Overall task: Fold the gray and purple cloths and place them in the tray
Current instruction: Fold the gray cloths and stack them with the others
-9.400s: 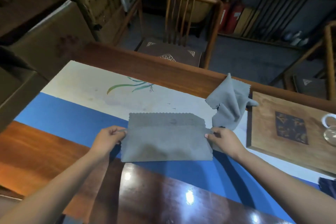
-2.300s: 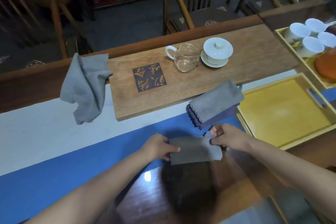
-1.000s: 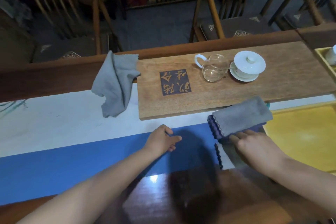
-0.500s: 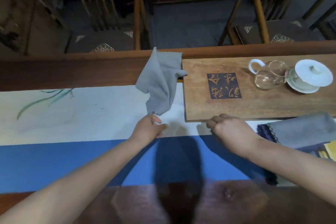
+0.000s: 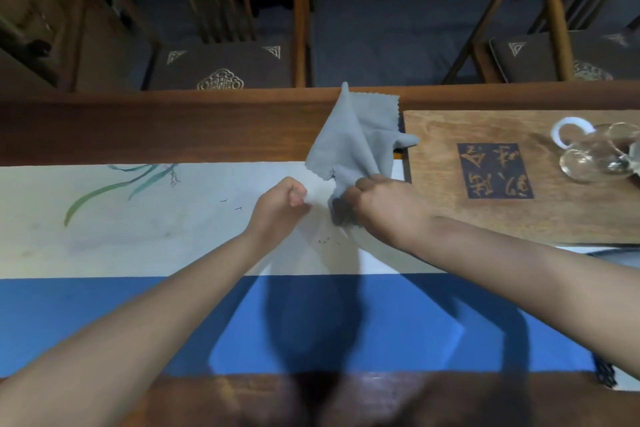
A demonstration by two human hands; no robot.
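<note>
A crumpled gray cloth [image 5: 353, 139] lies at the table's far edge, draped partly over the corner of a wooden tea board [image 5: 485, 222]. My right hand [image 5: 384, 208] grips the cloth's lower end, fingers curled round the bunched fabric. My left hand [image 5: 280, 204] hovers just left of the cloth with its fingers curled, and a strip of white runner shows between it and the cloth. The tray and the folded cloths are out of view, except a dark scalloped cloth edge [image 5: 604, 371] at the lower right.
A white and blue table runner [image 5: 138, 305] covers the table under my arms. A glass pitcher [image 5: 588, 156] stands on the tea board at the right. Wooden chairs [image 5: 221, 66] stand beyond the table's far edge.
My right hand has moved left from the tea board's edge and taken hold of the gray cloth's lower end. My left hand has come off the cloth's corner. The view has shifted left.
</note>
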